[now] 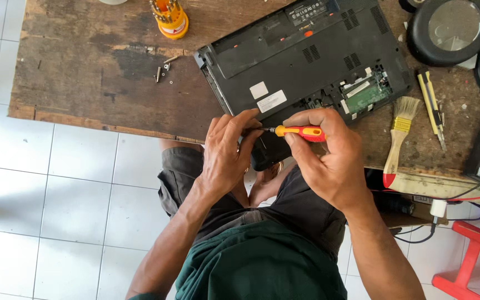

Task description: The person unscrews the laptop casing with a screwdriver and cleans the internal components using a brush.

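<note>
The right hand point(329, 158) grips a red-and-yellow screwdriver point(301, 132) at frame centre, its tip pointing left at the near edge of an upturned black laptop point(301, 55). The left hand point(226, 153) is curled over that edge, fingertips touching the shaft. The laptop's corner overhangs the edge of the wooden table point(84, 72). Loose screws point(165, 66) lie on the open left part. A brush point(398, 133) lies to the right, well apart from the hands.
</note>
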